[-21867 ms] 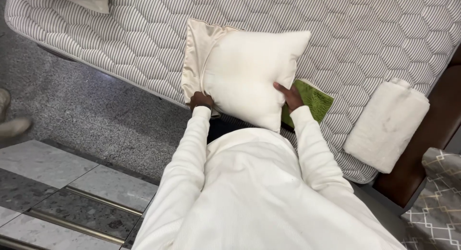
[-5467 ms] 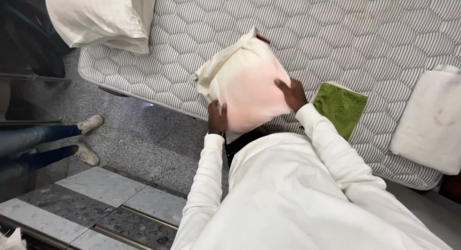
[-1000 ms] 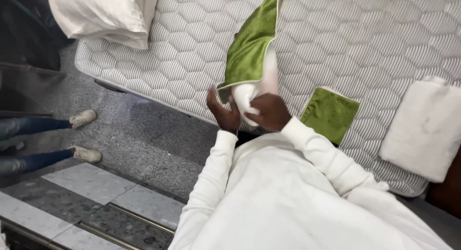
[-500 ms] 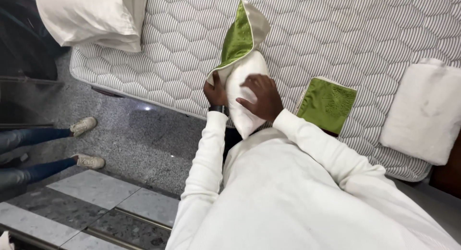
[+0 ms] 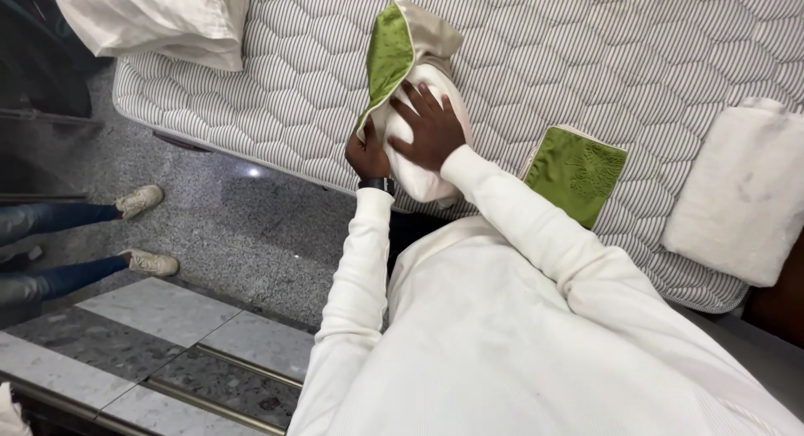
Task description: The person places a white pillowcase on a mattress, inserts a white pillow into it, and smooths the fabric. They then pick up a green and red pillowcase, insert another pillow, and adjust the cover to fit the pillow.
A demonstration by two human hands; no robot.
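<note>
A white pillow (image 5: 423,180) lies at the near edge of the quilted mattress (image 5: 586,51), partly inside a green and beige pillow cover (image 5: 389,51). My left hand (image 5: 367,155) grips the cover's open edge at the pillow's left side. My right hand (image 5: 429,128) presses flat on the pillow, fingers spread, just below the cover's opening. The far end of the pillow is hidden inside the cover.
A second green cover (image 5: 578,172) lies folded on the mattress to the right. A bare white pillow (image 5: 741,193) sits at the right edge, another white pillow (image 5: 159,17) at the top left. Another person's legs and shoes (image 5: 138,201) stand on the grey floor at left.
The cover has been drawn further over the pillow. My right hand has shifted up onto the pillow's top face; my left hand still holds the cover's edge.
</note>
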